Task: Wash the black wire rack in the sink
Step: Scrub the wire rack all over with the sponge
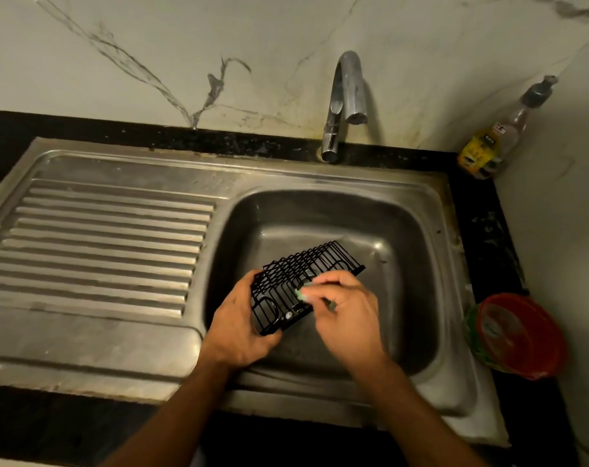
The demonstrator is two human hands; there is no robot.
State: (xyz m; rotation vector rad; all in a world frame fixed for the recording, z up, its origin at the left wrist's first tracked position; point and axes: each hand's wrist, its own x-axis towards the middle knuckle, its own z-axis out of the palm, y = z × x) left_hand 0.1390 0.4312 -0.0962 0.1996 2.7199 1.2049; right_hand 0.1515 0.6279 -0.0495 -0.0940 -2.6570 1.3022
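A black wire rack point(296, 269) hangs tilted over the steel sink basin point(400, 230). My left hand point(242, 328) grips its near left end from below. My right hand point(347, 315) pinches a small green scrub pad point(301, 294) and presses it against the rack's front rail. The right hand looks blurred. No water runs from the tap point(348, 92).
A ribbed steel drainboard point(94, 244) lies left of the basin. A pump bottle with a yellow label point(495, 139) stands in the back right corner. A red tub point(518, 335) sits on the black counter right of the sink. Marble wall behind.
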